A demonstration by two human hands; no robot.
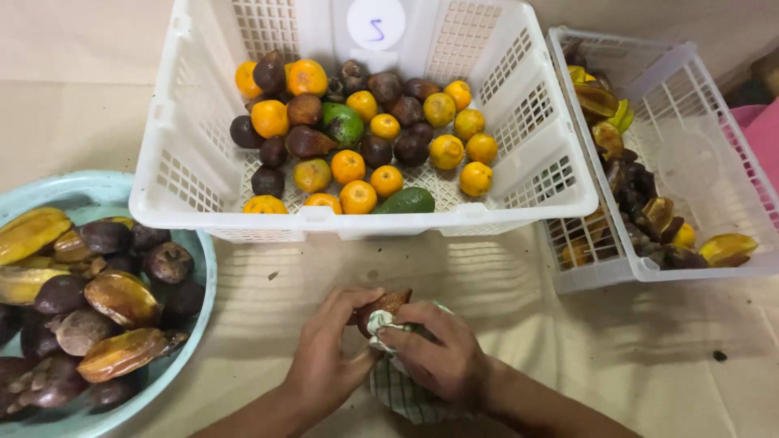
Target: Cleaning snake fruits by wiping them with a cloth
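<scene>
At the near edge of the cloth-covered worktop (268,316), the left hand (324,361) and right hand (434,357) hold a brown scaly fruit (388,302) wrapped in a green checked cloth (402,393). A white plastic lattice basket (170,154) of orange and dark fruits sits beyond; a pale blue round basin (77,191) lies left.

**Baskets and bowl around the work spot**

Ahead I see a white slotted basket (174,174) holding orange citrus fruits (358,196), dark brown round fruits (376,150) and green ones (344,123). To its right stands a second white basket (714,174) with yellow starfruit pieces (726,248) and dark scraps. At my left sits a pale blue bowl (85,191) heaped with starfruit and dark fruits. All rest on a beige cloth (268,292).
</scene>
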